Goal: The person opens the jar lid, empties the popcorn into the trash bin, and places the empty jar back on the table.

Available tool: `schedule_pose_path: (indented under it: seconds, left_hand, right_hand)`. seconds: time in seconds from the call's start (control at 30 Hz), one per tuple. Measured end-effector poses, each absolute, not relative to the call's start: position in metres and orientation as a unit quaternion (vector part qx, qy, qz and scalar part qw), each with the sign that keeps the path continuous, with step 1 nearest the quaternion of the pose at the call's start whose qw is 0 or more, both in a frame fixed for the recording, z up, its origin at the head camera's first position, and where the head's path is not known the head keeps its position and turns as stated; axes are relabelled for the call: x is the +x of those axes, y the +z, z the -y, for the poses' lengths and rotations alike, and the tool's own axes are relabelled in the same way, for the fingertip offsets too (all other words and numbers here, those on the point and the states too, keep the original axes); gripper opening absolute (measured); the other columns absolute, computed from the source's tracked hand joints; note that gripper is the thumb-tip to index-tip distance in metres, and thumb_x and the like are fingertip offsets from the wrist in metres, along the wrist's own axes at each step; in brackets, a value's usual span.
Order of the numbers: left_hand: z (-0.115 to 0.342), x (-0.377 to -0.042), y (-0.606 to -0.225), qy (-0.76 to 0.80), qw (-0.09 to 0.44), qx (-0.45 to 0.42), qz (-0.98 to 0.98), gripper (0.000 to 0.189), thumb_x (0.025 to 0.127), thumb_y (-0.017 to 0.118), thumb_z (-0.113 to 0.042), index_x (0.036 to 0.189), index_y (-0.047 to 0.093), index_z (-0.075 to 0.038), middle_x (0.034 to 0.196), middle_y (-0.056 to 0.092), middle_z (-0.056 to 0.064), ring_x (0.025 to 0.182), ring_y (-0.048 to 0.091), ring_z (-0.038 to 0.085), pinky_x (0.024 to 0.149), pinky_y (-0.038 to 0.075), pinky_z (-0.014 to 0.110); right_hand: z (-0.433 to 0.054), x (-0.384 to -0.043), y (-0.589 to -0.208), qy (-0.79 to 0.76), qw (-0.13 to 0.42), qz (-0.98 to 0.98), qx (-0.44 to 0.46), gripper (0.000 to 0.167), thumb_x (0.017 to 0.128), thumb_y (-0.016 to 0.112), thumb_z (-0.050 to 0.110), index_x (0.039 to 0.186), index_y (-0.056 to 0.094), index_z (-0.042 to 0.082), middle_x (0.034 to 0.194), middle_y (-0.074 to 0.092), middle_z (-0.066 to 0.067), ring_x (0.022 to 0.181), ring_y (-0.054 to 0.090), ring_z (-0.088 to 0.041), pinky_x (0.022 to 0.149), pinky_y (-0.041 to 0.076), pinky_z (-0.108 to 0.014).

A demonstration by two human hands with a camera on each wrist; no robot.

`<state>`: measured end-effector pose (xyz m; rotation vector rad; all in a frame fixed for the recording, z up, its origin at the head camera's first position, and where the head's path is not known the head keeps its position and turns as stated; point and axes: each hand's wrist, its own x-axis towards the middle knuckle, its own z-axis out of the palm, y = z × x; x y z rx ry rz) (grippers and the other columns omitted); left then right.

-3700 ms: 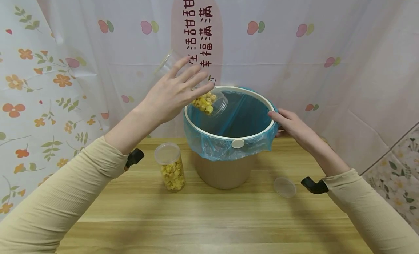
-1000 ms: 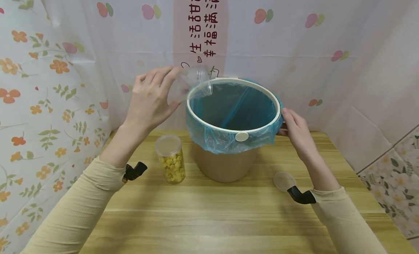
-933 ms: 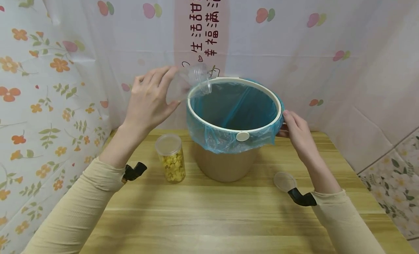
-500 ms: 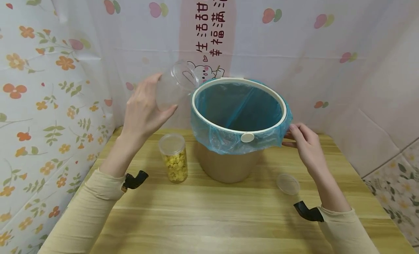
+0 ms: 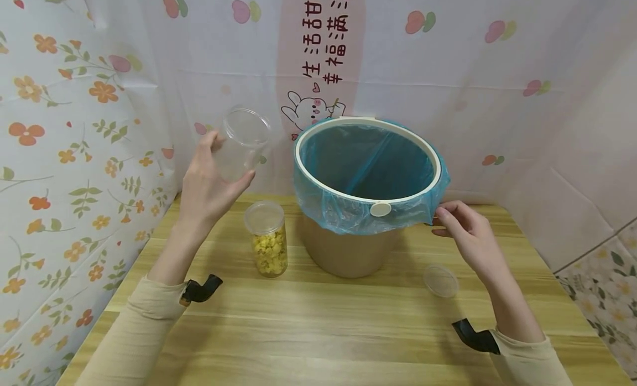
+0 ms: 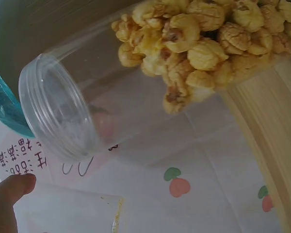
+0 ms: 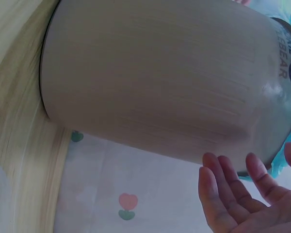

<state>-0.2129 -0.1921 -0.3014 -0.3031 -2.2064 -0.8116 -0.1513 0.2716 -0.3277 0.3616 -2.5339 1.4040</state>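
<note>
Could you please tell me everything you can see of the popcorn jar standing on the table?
The popcorn jar is a tall, clear cylinder that looks like plastic, topped by a translucent round lid. Yellow popcorn with brownish patches fills its lower part, leaving a gap beneath the lid. It stands upright on the wood-patterned table, beside the bin but apart from it, on the person's left. Neither the left hand nor the right hand touches it; only the table does.

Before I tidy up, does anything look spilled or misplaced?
No spill shows on the table; only the loose lid stands out, lying right of the bin while the jar in the left hand is open.
</note>
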Motion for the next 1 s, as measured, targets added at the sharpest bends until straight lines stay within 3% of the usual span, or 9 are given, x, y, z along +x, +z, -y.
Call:
schedule_pose_path:
  seconds: [0.33,0.67,1.0]
  left_hand:
    - [0.202,-0.21,-0.32,-0.387,0.341,-0.086,0.852,0.085,0.079,0.087,-0.02,0.146,0.036,-0.004,0.137,0.056,0.026,0.13,0.054,0.042,0.105,0.046,0.062]
    - [0.207,-0.209,-0.347,-0.44,0.312,-0.048,0.841,0.086,0.08,0.086,-0.021,0.147,0.034,-0.005,0.141,0.054,0.023,0.131,0.055,0.039,0.107,0.047,0.06]
    - [0.214,-0.208,-0.383,-0.483,0.281,-0.011,0.829,0.088,0.081,0.086,-0.019,0.149,0.032,-0.005,0.14,0.054,0.022,0.135,0.053,0.035,0.111,0.047,0.057]
  right_hand:
    - [-0.275,-0.146,-0.33,0.468,0.073,0.869,0.145,0.027,0.109,0.049,0.023,0.124,0.062,0.005,0.111,0.072,0.011,0.101,0.073,-0.001,0.085,0.059,-0.017]
    - [-0.276,-0.143,-0.334,0.478,0.064,0.858,0.177,0.025,0.109,0.049,0.015,0.123,0.06,-0.002,0.111,0.074,0.012,0.102,0.073,-0.003,0.087,0.058,-0.016]
    - [-0.28,-0.141,-0.347,0.479,0.057,0.849,0.215,0.018,0.107,0.049,0.007,0.119,0.063,0.002,0.112,0.074,0.007,0.103,0.073,-0.011,0.087,0.06,-0.02]
